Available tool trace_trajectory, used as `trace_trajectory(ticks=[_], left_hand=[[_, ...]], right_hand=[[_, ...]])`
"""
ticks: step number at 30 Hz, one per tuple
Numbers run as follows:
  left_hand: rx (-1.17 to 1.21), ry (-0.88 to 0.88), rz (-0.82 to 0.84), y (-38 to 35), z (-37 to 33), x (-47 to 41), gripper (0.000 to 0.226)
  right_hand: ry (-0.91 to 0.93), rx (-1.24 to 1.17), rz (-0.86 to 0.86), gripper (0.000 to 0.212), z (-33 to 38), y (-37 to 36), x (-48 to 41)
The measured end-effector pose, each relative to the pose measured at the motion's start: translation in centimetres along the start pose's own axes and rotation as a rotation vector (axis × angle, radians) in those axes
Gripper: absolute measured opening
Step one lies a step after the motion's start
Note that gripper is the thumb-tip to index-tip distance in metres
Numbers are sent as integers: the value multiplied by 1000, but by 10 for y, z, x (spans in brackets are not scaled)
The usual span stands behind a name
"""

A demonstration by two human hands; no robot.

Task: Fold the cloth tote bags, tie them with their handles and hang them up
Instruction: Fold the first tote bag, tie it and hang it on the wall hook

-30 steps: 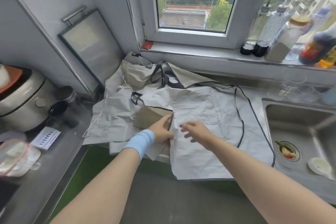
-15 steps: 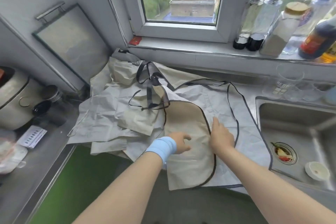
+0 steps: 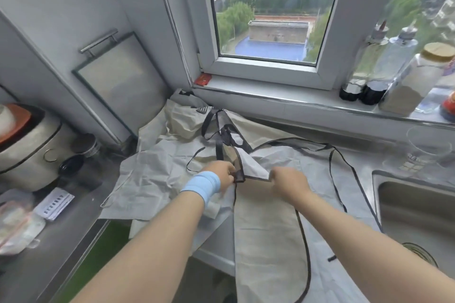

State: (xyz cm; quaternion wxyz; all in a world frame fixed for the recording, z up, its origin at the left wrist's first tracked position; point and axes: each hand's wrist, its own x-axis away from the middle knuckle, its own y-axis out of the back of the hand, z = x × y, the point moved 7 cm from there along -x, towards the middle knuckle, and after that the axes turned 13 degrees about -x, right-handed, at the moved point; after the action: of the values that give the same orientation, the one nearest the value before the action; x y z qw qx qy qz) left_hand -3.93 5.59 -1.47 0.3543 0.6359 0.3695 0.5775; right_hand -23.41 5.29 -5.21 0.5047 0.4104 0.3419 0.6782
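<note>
right now the beige tote bag [image 3: 268,229] lies as a long folded strip on the counter [image 3: 81,229], its near end hanging over the front edge and its far end between your hands. your left hand [image 3: 221,174], blue wristband [image 3: 202,186] at the wrist, pinches the dark-trimmed far-left corner; your right hand [image 3: 288,179] is curled round the far edge just right of it. other crumpled bags [image 3: 157,174] spread underneath and to the left, black handles [image 3: 221,138] tangled on their far side. the sink [image 3: 418,209] sits right, a rice cooker [image 3: 27,150] left.
</note>
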Motion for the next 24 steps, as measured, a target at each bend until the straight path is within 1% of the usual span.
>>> trace_trajectory(ticks=[2,4,10,12,15,16,17,18,19,21,23,24], left_hand=[[26,23,-31,17,16,-21,37],[73,57,-57,32,37,-53,36],[213,98,-74,63,77,-140,30],[267,131,-91,70,89,-168,31],[307,154,-228,85,98,-201,40],[295,160,-264,89,101,-209,44],[278,166,-264,90,104,-217,50],[263,172,-229,88,107,-227,57],[263,175,-176,83,109,-233,64],[299,171,-89,74,113,-241,73],[334,156,-60,69,117,-243,71],[339,153,-64,69,119,-244,63]], right_hand=[[33,-78,-72,25,22,20,-30],[45,-125,-78,25,43,30,-68],[-7,-158,31,32,78,20,-167],[-29,-140,30,38,81,18,-199],[-80,-63,36,57,75,15,-236],[-115,-36,66,63,70,12,-243],[-152,-28,105,67,64,6,-251],[-179,-32,142,66,58,-1,-257],[-190,-48,158,60,54,-6,-258],[-176,-98,100,41,50,-10,-261],[-113,-142,24,25,57,-6,-259],[-81,-151,-7,21,63,-1,-257]])
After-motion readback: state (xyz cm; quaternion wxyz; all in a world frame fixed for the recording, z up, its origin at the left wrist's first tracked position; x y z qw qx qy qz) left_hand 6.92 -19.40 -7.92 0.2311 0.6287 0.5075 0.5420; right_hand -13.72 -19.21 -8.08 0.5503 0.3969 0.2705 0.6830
